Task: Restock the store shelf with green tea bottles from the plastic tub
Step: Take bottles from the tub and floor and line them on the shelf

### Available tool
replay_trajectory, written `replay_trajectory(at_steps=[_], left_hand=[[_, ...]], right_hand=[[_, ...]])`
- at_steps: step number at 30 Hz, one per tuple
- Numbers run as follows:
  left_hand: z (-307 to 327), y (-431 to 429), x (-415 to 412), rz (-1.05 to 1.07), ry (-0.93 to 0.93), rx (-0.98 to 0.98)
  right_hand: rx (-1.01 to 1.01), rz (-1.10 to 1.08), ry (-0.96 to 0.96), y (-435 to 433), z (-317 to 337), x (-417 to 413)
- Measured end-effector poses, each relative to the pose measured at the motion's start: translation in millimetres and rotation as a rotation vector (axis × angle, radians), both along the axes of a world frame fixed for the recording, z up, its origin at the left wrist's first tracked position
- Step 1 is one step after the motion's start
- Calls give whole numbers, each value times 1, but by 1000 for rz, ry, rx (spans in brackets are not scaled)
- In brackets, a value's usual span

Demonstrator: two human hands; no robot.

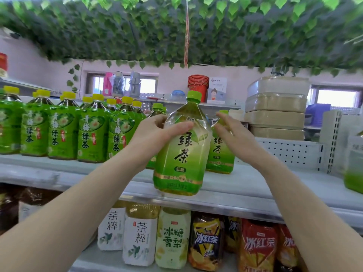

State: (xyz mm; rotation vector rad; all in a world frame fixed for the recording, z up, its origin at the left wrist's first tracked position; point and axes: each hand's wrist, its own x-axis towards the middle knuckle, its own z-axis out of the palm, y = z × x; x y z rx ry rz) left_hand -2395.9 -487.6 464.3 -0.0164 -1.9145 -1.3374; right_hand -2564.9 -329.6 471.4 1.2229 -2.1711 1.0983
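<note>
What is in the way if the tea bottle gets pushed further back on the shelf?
Other tea bottles stand close behind the held bottle: a right-side bottle and a half-hidden bottle behind the left hand. Straight back looks tight.

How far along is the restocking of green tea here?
Done: one green tea bottle already stands on the shelf. In hand: the left hand grips another bottle at the shelf's front edge; the right hand is open beside it. Left: pushing it back; the tub is out of view, so the remainder is unknown.
</note>
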Motion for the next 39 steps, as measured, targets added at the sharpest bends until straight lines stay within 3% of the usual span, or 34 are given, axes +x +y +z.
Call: replay_trajectory(at_steps=[2,4,10,15,18,21,25,29,35,39], left_hand=[[-1,4,-4,-14,2,0],[-1,10,-9,-24,12,4],[6,23,-30,-42,-35,-126],[12,5,-47,269,13,-557],[-3,-16,-63,505,-85,-857],[-22,-30,-75,550,-141,-1057],[-33,-39,-85,583,-164,-1160],[-33,-38,-95,612,-163,-1168],[-32,-37,-110,635,-155,-1178],[-33,-40,-116,632,-148,-1151]], right_hand=[[-63,414,-346,9,-3,38],[6,520,-415,17,-10,54],[-99,424,-409,35,0,47],[-172,262,-377,51,15,25],[-241,171,-367,48,7,6],[-284,152,-370,38,-6,-12],[-304,168,-385,23,-20,-23],[-159,77,-203,22,-16,-20],[136,-271,398,23,-18,6],[427,-366,488,12,-31,11]])
